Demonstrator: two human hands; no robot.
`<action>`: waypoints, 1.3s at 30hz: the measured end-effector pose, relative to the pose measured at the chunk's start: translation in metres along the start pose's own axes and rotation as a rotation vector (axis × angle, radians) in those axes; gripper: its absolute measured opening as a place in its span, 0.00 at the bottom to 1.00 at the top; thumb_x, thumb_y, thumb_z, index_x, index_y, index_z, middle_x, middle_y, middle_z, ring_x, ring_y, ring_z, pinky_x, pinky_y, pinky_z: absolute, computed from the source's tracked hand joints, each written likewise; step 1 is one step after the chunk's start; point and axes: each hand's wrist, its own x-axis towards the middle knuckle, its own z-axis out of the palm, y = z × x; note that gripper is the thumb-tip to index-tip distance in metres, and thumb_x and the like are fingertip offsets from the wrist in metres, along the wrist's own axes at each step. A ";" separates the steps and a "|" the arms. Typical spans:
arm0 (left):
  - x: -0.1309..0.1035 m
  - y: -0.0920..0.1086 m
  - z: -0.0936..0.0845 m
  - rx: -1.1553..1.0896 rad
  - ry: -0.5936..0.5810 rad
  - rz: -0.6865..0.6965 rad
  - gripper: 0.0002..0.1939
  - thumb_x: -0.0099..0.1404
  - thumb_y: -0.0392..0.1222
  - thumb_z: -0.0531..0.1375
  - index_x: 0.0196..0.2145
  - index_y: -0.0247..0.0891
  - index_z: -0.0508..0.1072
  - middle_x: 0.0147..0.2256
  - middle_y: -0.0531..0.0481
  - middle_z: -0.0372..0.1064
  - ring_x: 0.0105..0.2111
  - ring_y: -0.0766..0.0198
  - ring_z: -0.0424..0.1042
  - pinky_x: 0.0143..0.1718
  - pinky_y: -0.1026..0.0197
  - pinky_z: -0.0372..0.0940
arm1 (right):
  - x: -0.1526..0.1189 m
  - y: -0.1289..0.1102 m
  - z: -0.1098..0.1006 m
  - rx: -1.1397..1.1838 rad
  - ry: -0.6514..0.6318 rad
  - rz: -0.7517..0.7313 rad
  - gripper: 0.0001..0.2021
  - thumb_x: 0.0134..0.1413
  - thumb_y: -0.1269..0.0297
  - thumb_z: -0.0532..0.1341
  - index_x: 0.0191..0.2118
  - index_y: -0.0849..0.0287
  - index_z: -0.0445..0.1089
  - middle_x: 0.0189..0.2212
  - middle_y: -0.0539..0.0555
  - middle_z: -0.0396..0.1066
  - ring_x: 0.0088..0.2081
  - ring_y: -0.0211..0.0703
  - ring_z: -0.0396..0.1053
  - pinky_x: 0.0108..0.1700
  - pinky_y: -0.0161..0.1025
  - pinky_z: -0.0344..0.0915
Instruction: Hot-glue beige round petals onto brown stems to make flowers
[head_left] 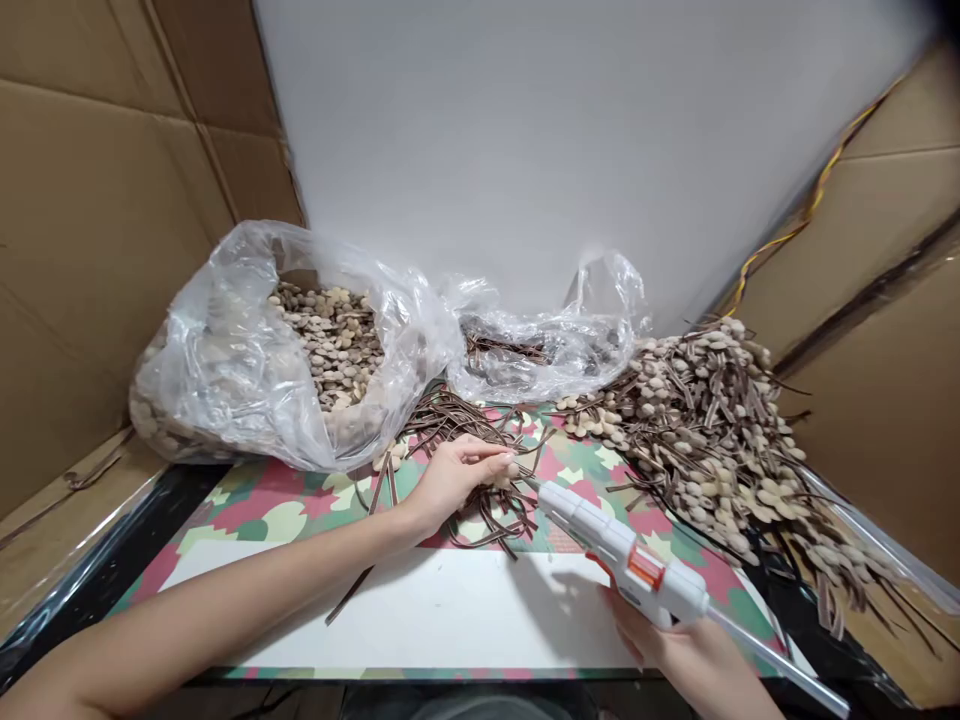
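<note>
My left hand pinches a small beige flower-shaped piece between thumb and fingers, above the middle of the mat. Wrapped round the handle of a white and orange glue gun is my right hand. The gun points up and to the left, its nozzle tip at or very near the beige piece; whether they touch is hard to tell. A clear glue stick sticks out of the gun's back end. Dark brown strips lie in a loose heap under and behind my left hand.
An open plastic bag of beige pieces stands at the left. Behind the strips lies another clear bag with brown strips. Finished-looking stems with beige heads pile up at the right. White paper covers the camouflage mat's front; cardboard walls flank the table.
</note>
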 end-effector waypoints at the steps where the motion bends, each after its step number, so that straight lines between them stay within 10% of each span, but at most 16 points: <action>1: 0.000 -0.001 -0.001 -0.016 0.017 -0.018 0.16 0.55 0.50 0.61 0.34 0.35 0.77 0.36 0.45 0.70 0.31 0.65 0.68 0.32 0.65 0.63 | -0.001 0.001 0.005 0.024 -0.014 0.059 0.19 0.49 0.49 0.56 0.40 0.59 0.72 0.26 0.54 0.73 0.26 0.44 0.69 0.26 0.35 0.69; 6: -0.002 -0.005 -0.004 -0.068 0.028 -0.113 0.17 0.56 0.49 0.60 0.37 0.34 0.75 0.28 0.49 0.71 0.19 0.72 0.62 0.22 0.67 0.59 | -0.003 0.004 0.017 0.061 -0.032 0.226 0.19 0.46 0.50 0.58 0.36 0.61 0.74 0.26 0.54 0.72 0.27 0.43 0.68 0.24 0.33 0.66; 14: -0.006 -0.012 -0.001 0.021 0.046 -0.047 0.16 0.58 0.49 0.58 0.37 0.34 0.75 0.36 0.45 0.71 0.22 0.68 0.67 0.24 0.65 0.64 | 0.001 0.001 0.019 -0.018 -0.102 0.196 0.15 0.44 0.52 0.60 0.32 0.58 0.75 0.14 0.50 0.66 0.22 0.44 0.65 0.19 0.34 0.61; 39: -0.008 -0.003 0.001 0.121 0.091 0.029 0.11 0.59 0.45 0.58 0.34 0.36 0.77 0.36 0.47 0.74 0.36 0.61 0.70 0.38 0.64 0.62 | 0.001 0.011 0.020 -0.044 -0.176 0.231 0.16 0.48 0.50 0.57 0.32 0.58 0.72 0.27 0.54 0.72 0.31 0.49 0.67 0.30 0.38 0.64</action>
